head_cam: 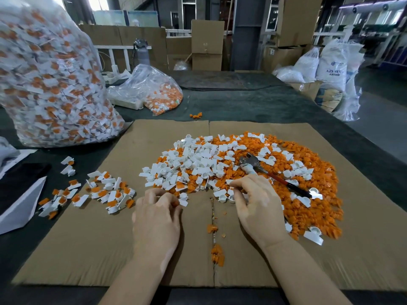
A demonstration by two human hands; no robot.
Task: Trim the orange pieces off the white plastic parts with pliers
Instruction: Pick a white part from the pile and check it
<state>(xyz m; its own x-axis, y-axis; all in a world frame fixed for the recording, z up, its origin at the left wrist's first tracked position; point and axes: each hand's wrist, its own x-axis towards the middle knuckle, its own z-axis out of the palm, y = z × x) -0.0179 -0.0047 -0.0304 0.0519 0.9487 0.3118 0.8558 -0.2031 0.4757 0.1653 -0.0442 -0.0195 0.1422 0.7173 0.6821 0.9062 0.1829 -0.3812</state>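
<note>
two bare hands work at the near edge of the big pile (253, 168) of white parts and cut orange pieces on the cardboard (154, 249). the left hand (156, 214) has its fingers curled, and a bit of orange shows at the fingertips, so it seems to pinch a small piece, though i cannot tell surely. the right hand (257, 205) pinches something small at the pile edge; what it is i cannot tell. the pliers (264, 170) lie free on top of the pile, just beyond the right hand, probably kept there for a quick grab. untrimmed parts (97, 192) wait in a group at the left.
</note>
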